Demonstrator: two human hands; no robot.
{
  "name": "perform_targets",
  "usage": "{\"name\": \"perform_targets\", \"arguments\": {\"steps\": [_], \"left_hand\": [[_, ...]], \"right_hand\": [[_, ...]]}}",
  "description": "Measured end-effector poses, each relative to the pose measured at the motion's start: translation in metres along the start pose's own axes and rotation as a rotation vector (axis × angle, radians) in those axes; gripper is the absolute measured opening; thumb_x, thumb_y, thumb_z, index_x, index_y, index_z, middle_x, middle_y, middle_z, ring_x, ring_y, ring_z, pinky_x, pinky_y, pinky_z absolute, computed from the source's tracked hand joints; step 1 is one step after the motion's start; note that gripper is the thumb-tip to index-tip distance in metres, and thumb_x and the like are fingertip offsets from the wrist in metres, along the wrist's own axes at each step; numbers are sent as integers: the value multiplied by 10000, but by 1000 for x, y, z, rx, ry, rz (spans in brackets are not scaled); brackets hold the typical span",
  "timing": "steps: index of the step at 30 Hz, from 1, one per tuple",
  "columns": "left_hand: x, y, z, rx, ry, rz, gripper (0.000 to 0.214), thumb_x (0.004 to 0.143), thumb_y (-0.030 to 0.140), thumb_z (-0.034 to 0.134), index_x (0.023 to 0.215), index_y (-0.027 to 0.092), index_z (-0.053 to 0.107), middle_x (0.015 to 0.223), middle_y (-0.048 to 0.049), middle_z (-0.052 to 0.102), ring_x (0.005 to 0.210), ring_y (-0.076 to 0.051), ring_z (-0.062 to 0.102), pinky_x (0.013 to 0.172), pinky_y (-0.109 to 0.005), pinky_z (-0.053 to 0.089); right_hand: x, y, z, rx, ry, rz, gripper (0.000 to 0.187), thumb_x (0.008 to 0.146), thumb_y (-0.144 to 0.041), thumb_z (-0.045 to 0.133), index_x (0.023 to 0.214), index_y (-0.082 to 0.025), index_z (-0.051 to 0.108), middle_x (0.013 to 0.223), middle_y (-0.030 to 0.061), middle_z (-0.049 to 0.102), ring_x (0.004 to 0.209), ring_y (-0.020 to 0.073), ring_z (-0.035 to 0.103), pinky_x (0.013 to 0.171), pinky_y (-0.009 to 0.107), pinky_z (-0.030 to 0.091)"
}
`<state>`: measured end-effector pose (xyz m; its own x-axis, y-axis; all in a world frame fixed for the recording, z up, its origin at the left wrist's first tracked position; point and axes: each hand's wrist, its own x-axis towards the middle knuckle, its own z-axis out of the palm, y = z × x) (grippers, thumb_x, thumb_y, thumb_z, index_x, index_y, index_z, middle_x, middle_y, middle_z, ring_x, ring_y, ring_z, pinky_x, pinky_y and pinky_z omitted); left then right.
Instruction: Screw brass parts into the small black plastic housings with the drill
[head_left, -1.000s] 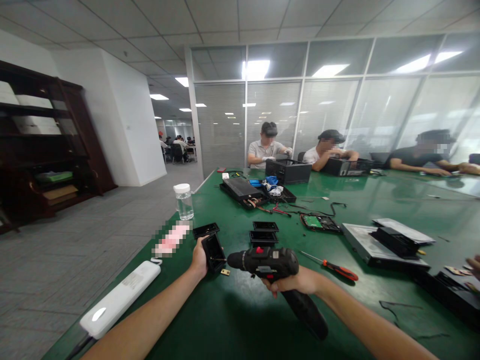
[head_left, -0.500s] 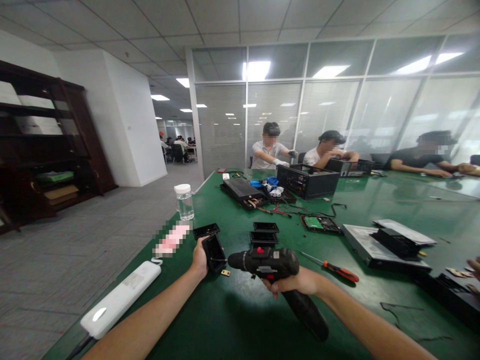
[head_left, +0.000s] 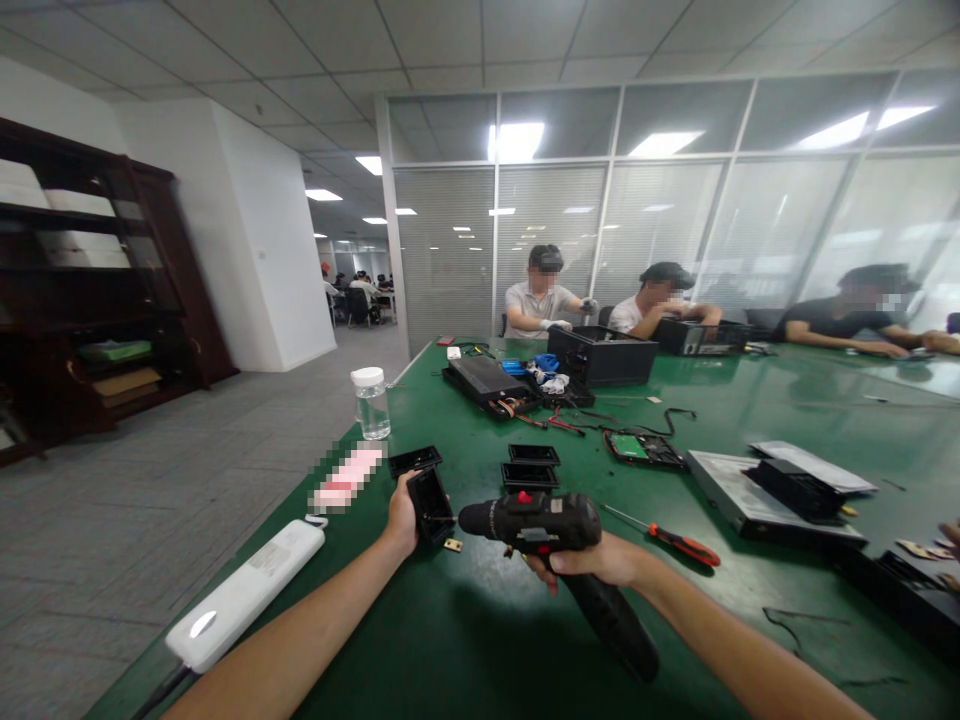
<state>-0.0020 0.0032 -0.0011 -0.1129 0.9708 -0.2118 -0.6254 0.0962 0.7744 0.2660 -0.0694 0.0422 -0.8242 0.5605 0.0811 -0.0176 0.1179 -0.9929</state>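
Note:
My left hand (head_left: 403,517) is closed on the left side of a small black box-like housing (head_left: 430,506), tilted with its hollow side toward me. My right hand (head_left: 592,562) grips the handle of a black cordless drill (head_left: 536,522) with red buttons. The drill points left, and its thin bit reaches into the housing; whether the tip meets a screw is too small to tell. Just below the housing lies a small brass-coloured plate (head_left: 453,545) on the table. Similar black housings lie behind, one at the left (head_left: 414,461) and others (head_left: 531,475) beyond the drill.
A screwdriver (head_left: 684,544) lies right of the drill on the green table (head_left: 420,640). A white power strip (head_left: 247,595) and a water bottle (head_left: 370,405) line the left edge. Flat metal casings (head_left: 772,500) lie at right. Several people sit across, near a black computer case (head_left: 604,357).
My hands, the housing and the drill hold nearly the same pose. Across the table, the black computer case has shifted slightly left, and the gloved person's hands have moved.

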Motion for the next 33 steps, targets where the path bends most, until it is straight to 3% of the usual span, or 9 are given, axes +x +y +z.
{"name": "perform_targets", "arguments": {"steps": [4,17,33], "left_hand": [[0,0,0,0,-1,7,232,702,354,468,719,135,542,526,-46,573,529,-230,605,449,-340,475],[-2,1,2,6,-5,12,236,704,352,467,714,130,546,535,-56,582,540,-231,609,451,-334,476],[-2,1,2,-5,-6,0,239,707,352,472,710,126,549,535,-50,580,517,-218,601,464,-329,474]], "right_hand": [[0,-6,5,15,30,46,221,709,-306,593,878,-170,548,758,29,474,674,131,489,664,314,440],[-3,-19,12,-21,71,97,220,683,-287,602,857,-162,553,744,36,490,663,137,501,671,334,438],[-2,-9,7,-51,39,55,157,710,-266,588,817,-159,547,734,30,479,667,135,499,673,340,434]]}}
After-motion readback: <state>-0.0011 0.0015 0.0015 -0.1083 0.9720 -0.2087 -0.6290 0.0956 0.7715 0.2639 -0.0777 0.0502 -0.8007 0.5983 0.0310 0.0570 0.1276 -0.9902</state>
